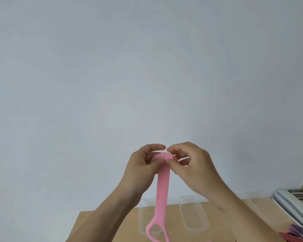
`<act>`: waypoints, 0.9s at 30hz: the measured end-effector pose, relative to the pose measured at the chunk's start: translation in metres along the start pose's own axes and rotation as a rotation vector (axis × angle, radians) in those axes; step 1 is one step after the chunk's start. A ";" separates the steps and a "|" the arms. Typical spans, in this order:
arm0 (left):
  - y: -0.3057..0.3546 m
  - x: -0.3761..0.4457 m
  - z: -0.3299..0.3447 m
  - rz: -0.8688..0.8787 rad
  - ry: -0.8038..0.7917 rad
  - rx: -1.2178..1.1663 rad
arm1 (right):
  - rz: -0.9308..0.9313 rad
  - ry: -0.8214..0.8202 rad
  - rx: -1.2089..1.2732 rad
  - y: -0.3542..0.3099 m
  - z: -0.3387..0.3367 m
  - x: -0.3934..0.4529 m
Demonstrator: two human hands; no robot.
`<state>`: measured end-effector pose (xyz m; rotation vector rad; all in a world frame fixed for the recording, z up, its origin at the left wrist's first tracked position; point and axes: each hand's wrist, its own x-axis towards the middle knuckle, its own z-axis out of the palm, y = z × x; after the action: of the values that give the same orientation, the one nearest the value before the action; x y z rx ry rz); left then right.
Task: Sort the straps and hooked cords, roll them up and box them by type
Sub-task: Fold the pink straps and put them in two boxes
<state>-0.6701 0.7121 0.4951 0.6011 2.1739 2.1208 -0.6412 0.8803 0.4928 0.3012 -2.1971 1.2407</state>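
**Rolling the pink strap, tail not yet wound**

You are in the rolling step. The strap [162, 186] is held up in front of the wall [112, 67], well above the table [101, 224], with a small coil started at its top end between your two hands. The rest hangs straight down, and its looped end dangles low over the leftmost tray [142, 222].

Your left hand [143, 165] cups the coil from the left, thumb pressed on the strap's front just below the roll and fingers curled behind it. Your right hand [191, 163] pinches the coil's right edge between thumb and forefinger, the other fingers loosely bent. Both wrists are raised and turned inward, forearms rising from the bottom edge of the view.

The next move, as I judge it, calls for turning the coil while you feed the hanging length in, keeping the edges aligned so the roll stays flat. Keep light tension on the tail, or the coil may loosen. Three clear trays stand on the table; the middle one [194, 217] looks empty. Other straps, purple [298, 230] and red [287, 237], lie at the lower right beside a phone [294, 201].
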 end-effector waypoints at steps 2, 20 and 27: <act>0.000 -0.001 0.000 0.001 -0.005 -0.011 | 0.049 -0.017 -0.014 0.000 0.001 0.002; -0.006 -0.006 0.006 -0.254 0.026 -0.173 | 0.031 0.067 0.047 0.007 0.004 -0.009; -0.003 -0.010 0.011 -0.287 0.017 -0.204 | -0.163 0.135 -0.056 0.012 0.007 -0.010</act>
<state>-0.6587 0.7192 0.4889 0.2402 1.8829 2.1562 -0.6416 0.8800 0.4759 0.3560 -2.0451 1.0770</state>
